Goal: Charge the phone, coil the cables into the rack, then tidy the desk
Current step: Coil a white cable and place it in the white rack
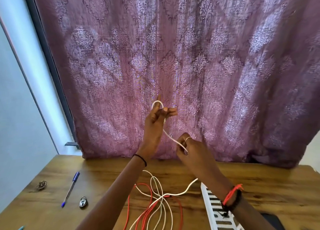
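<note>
Thin white cable (pixel 170 138): looped round curled fingers of left hand (pixel 155 125), seemingly as coiling form; fingers of right hand (pixel 187 149) pinch it taut.

Wooden desk (pixel 263 186). At nine o'clock, a small brown tangle (pixel 41 185), then a blue pen (pixel 70 189) lying slantwise; at eight, a padlock (pixel 83 202) near the pen's lower tip. From centre down to six, white cable (pixel 178 194) and red cable (pixel 128 207) in loose crossing loops. At four, a white rack (pixel 207 203) just beside the cables; at five, something dark and flat (pixel 272 220), cut off.
</note>
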Demonstrator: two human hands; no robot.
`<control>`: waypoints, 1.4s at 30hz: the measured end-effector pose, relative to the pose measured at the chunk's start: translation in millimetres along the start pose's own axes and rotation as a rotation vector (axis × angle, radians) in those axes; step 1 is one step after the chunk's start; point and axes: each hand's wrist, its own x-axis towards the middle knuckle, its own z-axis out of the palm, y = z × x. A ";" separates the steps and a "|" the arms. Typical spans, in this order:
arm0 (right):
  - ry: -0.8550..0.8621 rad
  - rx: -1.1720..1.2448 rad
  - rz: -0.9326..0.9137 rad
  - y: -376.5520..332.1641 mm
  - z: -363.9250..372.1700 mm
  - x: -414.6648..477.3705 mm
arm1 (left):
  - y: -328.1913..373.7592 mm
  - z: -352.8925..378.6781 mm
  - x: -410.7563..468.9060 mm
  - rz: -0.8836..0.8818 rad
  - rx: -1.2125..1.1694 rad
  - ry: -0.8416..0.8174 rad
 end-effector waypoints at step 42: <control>0.149 0.697 -0.072 7.8 -16.8 48.7 | 14.5 -38.3 -27.0 -0.620 -0.505 -0.491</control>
